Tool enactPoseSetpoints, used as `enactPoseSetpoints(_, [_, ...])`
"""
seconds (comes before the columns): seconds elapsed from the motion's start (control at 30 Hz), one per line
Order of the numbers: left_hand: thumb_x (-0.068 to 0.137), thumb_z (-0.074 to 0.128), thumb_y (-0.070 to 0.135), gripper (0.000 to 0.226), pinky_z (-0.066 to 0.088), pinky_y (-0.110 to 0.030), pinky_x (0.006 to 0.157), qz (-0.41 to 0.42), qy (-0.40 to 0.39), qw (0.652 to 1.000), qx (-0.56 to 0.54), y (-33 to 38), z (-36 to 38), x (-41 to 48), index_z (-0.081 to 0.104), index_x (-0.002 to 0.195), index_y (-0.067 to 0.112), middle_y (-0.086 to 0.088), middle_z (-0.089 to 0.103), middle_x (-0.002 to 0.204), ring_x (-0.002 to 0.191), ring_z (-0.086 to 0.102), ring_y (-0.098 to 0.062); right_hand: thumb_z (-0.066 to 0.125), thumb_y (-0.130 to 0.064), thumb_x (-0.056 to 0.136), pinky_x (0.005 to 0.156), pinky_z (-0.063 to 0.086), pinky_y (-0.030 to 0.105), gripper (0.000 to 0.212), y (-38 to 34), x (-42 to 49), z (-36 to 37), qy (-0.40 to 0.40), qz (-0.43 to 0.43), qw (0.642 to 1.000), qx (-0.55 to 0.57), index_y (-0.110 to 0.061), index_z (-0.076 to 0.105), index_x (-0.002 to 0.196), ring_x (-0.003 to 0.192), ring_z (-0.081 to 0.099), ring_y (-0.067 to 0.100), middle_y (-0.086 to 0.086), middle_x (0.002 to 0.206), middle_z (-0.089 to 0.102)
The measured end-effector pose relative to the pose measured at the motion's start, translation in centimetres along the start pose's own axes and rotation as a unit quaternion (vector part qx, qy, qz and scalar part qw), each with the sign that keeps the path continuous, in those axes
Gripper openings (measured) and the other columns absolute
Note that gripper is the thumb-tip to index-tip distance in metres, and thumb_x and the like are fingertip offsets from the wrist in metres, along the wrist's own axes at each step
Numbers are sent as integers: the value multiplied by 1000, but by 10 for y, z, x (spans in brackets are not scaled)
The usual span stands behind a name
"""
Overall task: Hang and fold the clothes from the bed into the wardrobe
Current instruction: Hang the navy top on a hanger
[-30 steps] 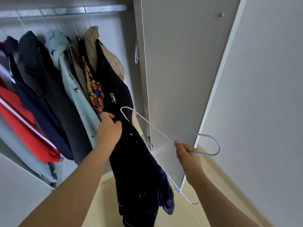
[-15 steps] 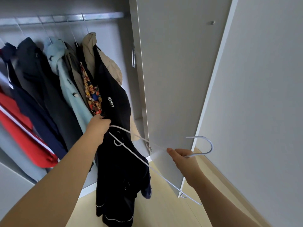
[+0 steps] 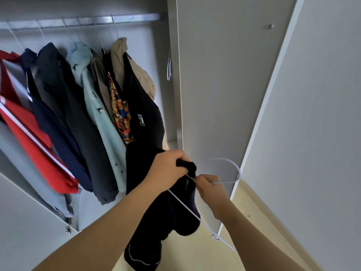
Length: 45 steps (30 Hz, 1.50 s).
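My left hand (image 3: 169, 169) grips a bunched part of a dark navy garment (image 3: 156, 222) with thin white piping, which hangs down toward the floor. My right hand (image 3: 210, 189) holds the neck of a white wire hanger (image 3: 231, 169), its hook curving up to the right. One hanger arm (image 3: 187, 207) runs down across the garment. Both hands nearly meet in front of the open wardrobe, below its metal rail (image 3: 82, 21).
Several garments hang on the rail: a red one (image 3: 29, 130), navy, dark grey, a pale green one (image 3: 101, 118), a patterned one, a black one (image 3: 144, 114) and a beige one. The open wardrobe door (image 3: 224, 85) stands right of them, a white wall (image 3: 312, 133) farther right. The floor is light wood.
My left hand has moved right with the dark garment to meet my right hand. The hanger has slid further into the garment, and my right hand has shifted slightly left.
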<state>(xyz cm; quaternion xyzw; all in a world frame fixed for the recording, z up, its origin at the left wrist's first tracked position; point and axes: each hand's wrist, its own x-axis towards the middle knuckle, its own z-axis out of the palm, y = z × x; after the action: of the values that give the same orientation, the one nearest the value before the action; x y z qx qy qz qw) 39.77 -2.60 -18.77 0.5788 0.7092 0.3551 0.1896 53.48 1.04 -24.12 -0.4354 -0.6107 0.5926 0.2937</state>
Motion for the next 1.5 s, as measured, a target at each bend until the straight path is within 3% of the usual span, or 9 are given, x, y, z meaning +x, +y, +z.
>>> enactPoseSetpoints(0.13, [78,71,23,17,40,-9,79,50,-40,998,0,-5,-5,1,69,91,34,25,62,84,82,55,10,43,2,82,38,22,17,43,-5,5,-1,24,6,997,69,-17,32,45,37,23,8,-5,40,28])
enactPoseSetpoints(0.27, [84,44,57,35,29,-35,92,249,31,913,321,-16,-12,5,70,96,36,20,66,96,99,53,-8,44,1,76,44,21,22,47,-11,11,-8,28,-21,999,38,-21,34,36,41,24,10,-1,44,29])
enactPoseSetpoints(0.4, [87,47,56,35,41,-22,76,189,-74,948,245,-21,-6,8,64,102,30,12,65,93,91,59,-9,51,-5,76,49,25,27,40,-13,6,-13,50,-31,998,21,-15,45,38,43,29,11,2,45,35])
enactPoseSetpoints(0.63, [77,59,53,20,48,-26,71,37,61,995,68,-17,-3,10,65,84,35,17,66,78,78,60,-2,60,-10,79,83,35,26,24,-31,0,-18,275,-160,947,-44,-31,57,68,88,45,7,-16,78,57])
enactPoseSetpoints(0.77, [75,62,50,11,45,-24,66,21,115,993,13,-12,-14,13,58,71,41,21,61,68,71,57,4,56,-8,81,58,42,11,26,-15,0,-12,158,-103,982,-23,-27,59,63,60,53,-2,-16,59,60])
enactPoseSetpoints(0.9, [75,66,45,14,43,-20,60,27,157,987,-33,-11,-30,11,57,65,43,27,60,68,66,56,6,61,-11,82,67,39,1,18,10,6,3,-20,-84,991,-103,-27,62,90,81,58,1,-20,84,62])
enactPoseSetpoints(1.03, [76,69,40,15,42,-10,54,22,191,979,-64,-18,-49,7,60,65,44,27,60,65,60,55,6,64,-27,81,81,48,19,15,34,9,11,-185,31,970,-152,-32,57,93,91,61,13,-10,89,64])
enactPoseSetpoints(1.23, [77,72,28,19,37,-4,49,13,208,975,-81,-39,-94,0,58,64,30,21,61,56,50,53,6,49,-41,79,104,12,51,34,63,10,22,-167,97,839,-509,-32,51,112,115,48,20,-9,102,59])
enactPoseSetpoints(1.5, [75,72,34,22,39,-23,54,-9,131,991,19,-64,-125,-19,58,63,23,9,54,54,50,47,-4,36,-24,88,110,9,54,17,63,18,19,-57,10,811,-582,-28,52,90,120,40,16,-7,110,56])
